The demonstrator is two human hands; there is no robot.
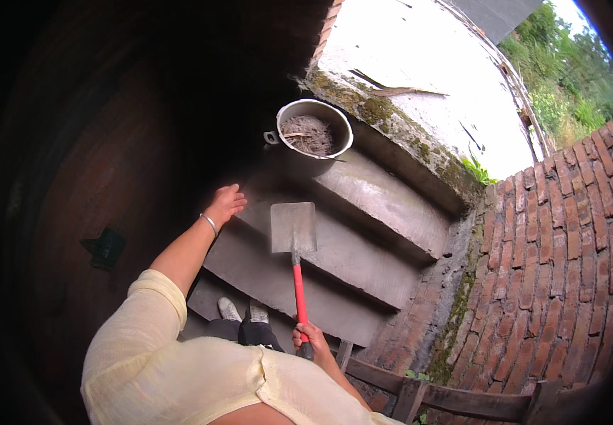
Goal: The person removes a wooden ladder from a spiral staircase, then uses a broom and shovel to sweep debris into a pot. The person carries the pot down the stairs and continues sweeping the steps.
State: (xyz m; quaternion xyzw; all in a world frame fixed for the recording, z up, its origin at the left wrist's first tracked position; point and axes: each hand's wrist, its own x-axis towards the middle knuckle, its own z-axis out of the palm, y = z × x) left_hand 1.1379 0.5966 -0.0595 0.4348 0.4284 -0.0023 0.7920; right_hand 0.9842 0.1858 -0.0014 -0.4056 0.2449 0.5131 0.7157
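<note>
My right hand is closed round the red and black handle of a small flat-bladed shovel. Its square metal blade points away from me over the concrete steps. My left hand, with a metal bangle at the wrist, is stretched out on the left and holds nothing, its fingers spread a little. Beyond both hands a metal pot with a side handle stands on a higher step. Greyish fibrous matter and a few straw-like pieces lie in the pot.
A brick wall borders the steps on the right, with a wooden rail at lower right. Deep shadow and a dark wall lie left. Above the steps is a mossy concrete edge beside brightly lit ground. My shoes are on a lower step.
</note>
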